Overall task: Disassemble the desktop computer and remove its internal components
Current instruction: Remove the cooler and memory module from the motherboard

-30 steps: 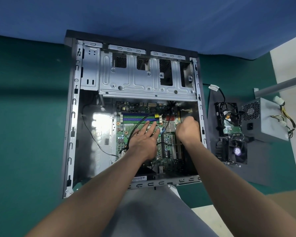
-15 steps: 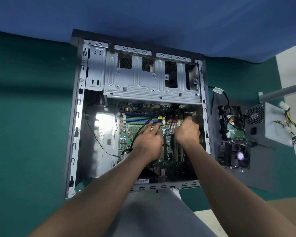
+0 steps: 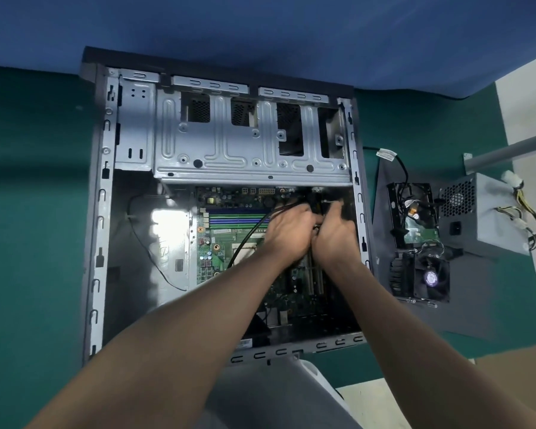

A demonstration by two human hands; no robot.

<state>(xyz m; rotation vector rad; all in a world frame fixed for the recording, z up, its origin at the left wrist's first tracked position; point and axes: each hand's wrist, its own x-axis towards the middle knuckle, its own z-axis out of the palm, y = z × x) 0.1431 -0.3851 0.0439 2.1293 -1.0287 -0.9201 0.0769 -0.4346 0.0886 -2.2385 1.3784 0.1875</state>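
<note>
Now | my left hand (image 3: 287, 232) grips the black cable (image 3: 254, 234) | right hand (image 3: 334, 235): hold unclear | best pulled straight off the motherboard (image 3: 218, 230), no twisting.

green motherboard (image 3: 226, 243), silver case (image 3: 248, 150), teal mat (image 3: 34, 212)

Bare left forearm (image 3: 174, 342) and right forearm (image 3: 409, 329), skin showing right up to the frame edge. The left grip (image 3: 287, 232) and right grip (image 3: 333, 239) are bare too, slightly motion-blurred. Plain grey garment (image 3: 276, 397) at bottom centre, smooth fabric; shirt or trousers, can't tell.
</note>
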